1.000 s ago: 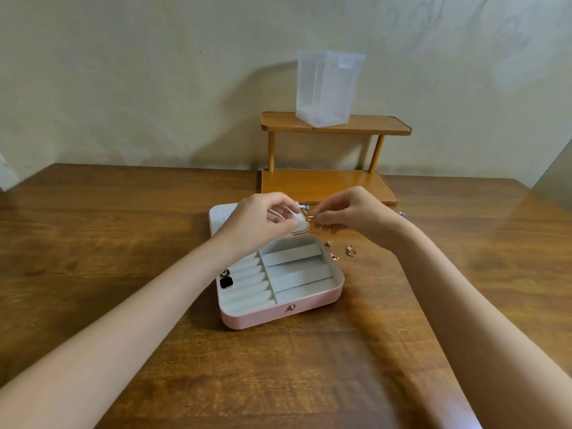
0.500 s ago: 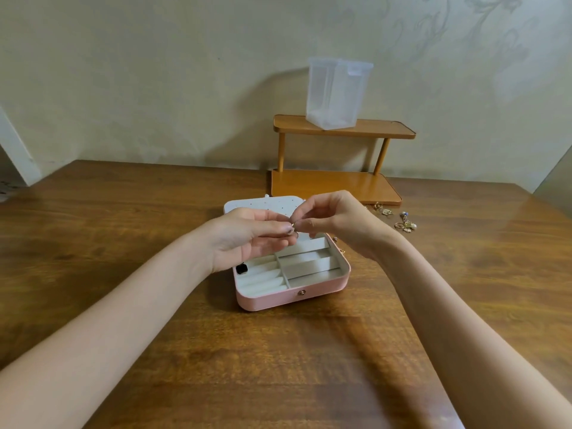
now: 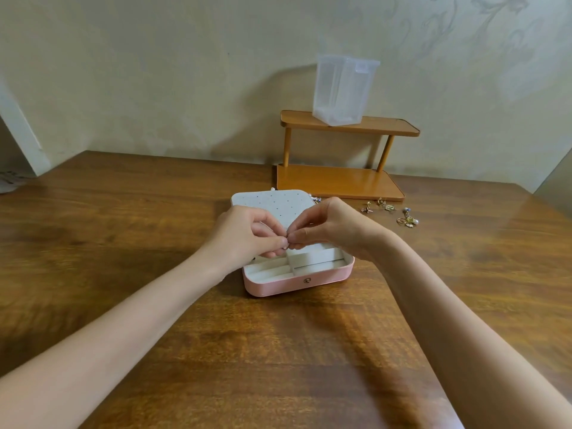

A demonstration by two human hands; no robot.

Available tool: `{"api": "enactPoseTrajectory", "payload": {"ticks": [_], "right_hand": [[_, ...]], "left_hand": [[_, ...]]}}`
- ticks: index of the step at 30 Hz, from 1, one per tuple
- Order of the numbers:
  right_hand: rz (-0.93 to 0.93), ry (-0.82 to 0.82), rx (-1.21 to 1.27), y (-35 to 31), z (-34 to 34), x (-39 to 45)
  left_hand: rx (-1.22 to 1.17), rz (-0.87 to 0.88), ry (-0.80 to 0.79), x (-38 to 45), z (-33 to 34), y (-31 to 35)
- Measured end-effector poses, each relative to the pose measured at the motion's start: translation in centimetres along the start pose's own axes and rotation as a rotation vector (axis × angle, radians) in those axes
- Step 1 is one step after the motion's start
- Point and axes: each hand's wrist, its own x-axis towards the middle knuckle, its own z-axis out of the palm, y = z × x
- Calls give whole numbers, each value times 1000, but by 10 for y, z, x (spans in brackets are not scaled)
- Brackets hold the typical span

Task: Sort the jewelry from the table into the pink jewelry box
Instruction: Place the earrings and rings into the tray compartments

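Left hand (image 3: 247, 235) is hovering over the open pink jewelry box (image 3: 297, 281), fingers curled, thumb and forefinger meeting the right hand's fingertips above the box's compartments. Both are pinching something very small between them; the piece itself is too tiny to resolve, probably an earring being separated from its backing. Box lid (image 3: 272, 204) is lying open behind, showing a white panel dotted with holes. Right hand (image 3: 328, 230) is gripping narrow, fingertips pressed together.

Judgement on the step: working low over the tray is sensible, since a dropped part is then landing in a compartment rather than rolling across the table (image 3: 123, 243). Steady, light pinching and pulling straight apart should be avoiding a bent post.

Further right, loose jewelry (image 3: 391, 212) is waiting on the table, near the wooden shelf (image 3: 340, 181), well apart from the box.

No brand, label or readable writing is showing anywhere.
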Motion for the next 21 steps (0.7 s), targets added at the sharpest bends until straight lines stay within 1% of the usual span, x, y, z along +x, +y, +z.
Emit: {"api": "enactPoseTrajectory", "payload": {"ticks": [2, 4, 7, 9, 11, 15, 17, 21], "right_hand": [[53, -104, -49, -4, 2, -1], [92, -198, -171, -9, 5, 2], [129, -283, -340, -18, 12, 12], [147, -329, -435, -24, 17, 18], [141, -351, -578, -30, 20, 23], [103, -358, -805, -34, 25, 32], [111, -389, -835, -34, 26, 34], [118, -447, -813, -39, 22, 35]], "left_hand": [[54, -9, -96, -6, -4, -2], [99, -7, -163, -10, -9, -3], [343, 59, -120, -10, -16, -7], [466, 88, -157, -11, -18, -10], [501, 95, -200, -12, -16, -13], [571, 103, -204, -10, -11, -14], [579, 107, -207, -10, -11, -13], [555, 101, -194, -9, -11, -15]]}}
